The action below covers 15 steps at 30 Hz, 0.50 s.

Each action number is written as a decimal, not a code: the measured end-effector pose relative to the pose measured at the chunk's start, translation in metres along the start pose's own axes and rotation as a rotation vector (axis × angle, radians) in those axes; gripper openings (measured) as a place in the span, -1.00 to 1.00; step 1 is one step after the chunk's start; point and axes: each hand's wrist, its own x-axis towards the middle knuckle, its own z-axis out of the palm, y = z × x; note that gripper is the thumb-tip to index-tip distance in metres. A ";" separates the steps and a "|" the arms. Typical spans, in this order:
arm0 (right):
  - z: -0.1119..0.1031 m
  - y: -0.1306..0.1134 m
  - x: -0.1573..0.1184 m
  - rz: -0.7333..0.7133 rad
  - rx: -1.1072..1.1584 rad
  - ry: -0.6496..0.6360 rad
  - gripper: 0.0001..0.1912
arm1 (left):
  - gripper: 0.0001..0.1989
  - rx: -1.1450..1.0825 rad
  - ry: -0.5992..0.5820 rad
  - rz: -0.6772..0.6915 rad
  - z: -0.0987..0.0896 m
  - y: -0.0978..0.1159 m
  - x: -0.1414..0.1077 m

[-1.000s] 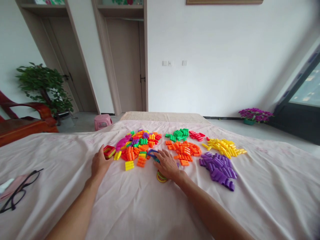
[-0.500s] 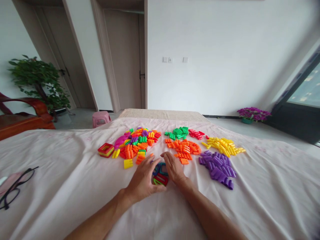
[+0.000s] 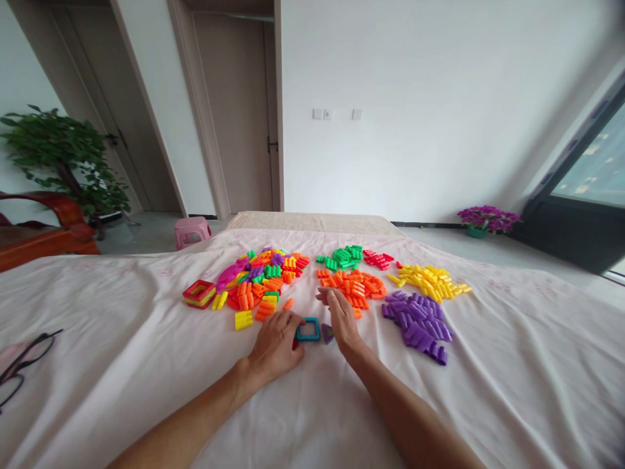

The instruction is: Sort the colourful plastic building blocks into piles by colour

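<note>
My left hand (image 3: 277,345) lies on the cloth with its fingers curled over magnetic building tiles, and a bit of red tile shows under the fingers. At its fingertips is a blue square tile (image 3: 308,330) with an open middle. My right hand (image 3: 340,320) is held edge-on with fingers stretched out, gripping nothing. Close to its palm side lies a small purple and green triangle tile (image 3: 327,334). How many tiles my left hand covers is hidden.
A mixed heap of plastic pieces (image 3: 263,277) and stacked red and yellow square tiles (image 3: 199,294) lie to the left. Rightward are green (image 3: 346,258), orange (image 3: 359,286), yellow (image 3: 430,281) and purple pieces (image 3: 417,322). Eyeglasses (image 3: 29,361) rest at far left.
My left hand has closed from a wide cupped shape over the red tile. The blue square and the triangle now show between the hands. The view has shifted slightly right.
</note>
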 end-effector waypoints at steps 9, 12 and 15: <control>0.014 0.018 -0.002 0.166 0.317 -0.044 -0.34 | -0.49 -0.049 0.014 0.128 0.015 0.031 0.014; 0.009 0.019 0.004 0.075 0.244 0.040 -0.42 | -0.76 0.024 -0.022 0.146 0.013 0.029 0.012; 0.003 0.021 0.007 0.049 0.213 -0.023 -0.45 | -0.86 0.070 -0.042 0.179 0.004 0.018 0.003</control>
